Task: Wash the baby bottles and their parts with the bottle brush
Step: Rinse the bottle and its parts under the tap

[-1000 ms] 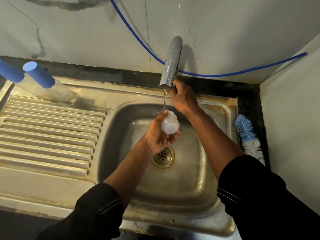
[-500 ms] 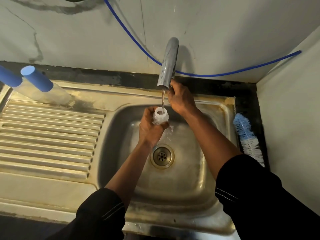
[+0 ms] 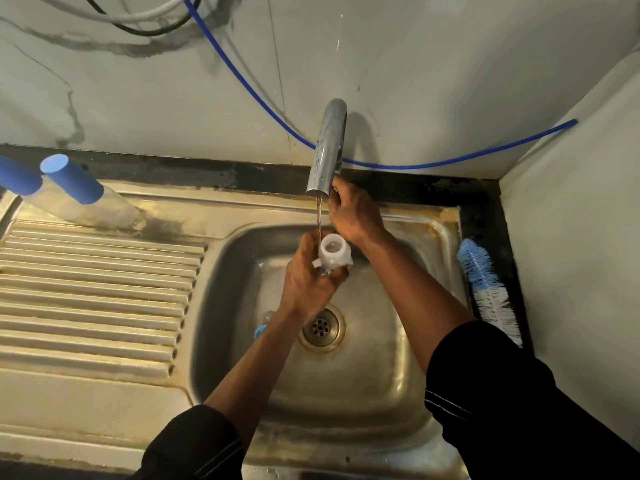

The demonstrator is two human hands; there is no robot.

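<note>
Centre of frame, over the sink (image 3: pixel 429 237) basin: left hand (image 3: pixel 308 282) curled round a small white bottle part (image 3: pixel 332 252), thumb and fingers wrapped about its lower half, open mouth turned up. Thin water stream (image 3: pixel 318 216) from the tap (image 3: pixel 327 150) onto the left edge of that mouth. Fill level inside: cannot tell. Faint blue mark low on the part, next to the fingers; too small to read.

Right hand (image 3: pixel 353 213), just above centre: back to the camera, fingers curled in against the tap right behind the spout mouth. Piece actually gripped hidden by the spout.

Basin contents: round drain (image 3: pixel 322 328) below the left wrist; small blue piece (image 3: pixel 259 331) and a clear piece (image 3: pixel 268 317) just left of the drain, partly hidden by the forearm.

Upper left of frame, back edge of the ribbed drainboard (image 3: pixel 97 289): two clear bottles with blue caps (image 3: pixel 72 178) (image 3: pixel 17 180), the left one cut off by the frame edge. Contents not discernible. No readable print at this size.

Right of frame, on the dark worktop (image 3: pixel 485 202) strip beside the sink: bottle brush (image 3: pixel 485 285), blue and white bristles, lying lengthwise, well apart from both hands.

Wall behind: blue hose (image 3: pixel 242 74) sagging past the tap.
</note>
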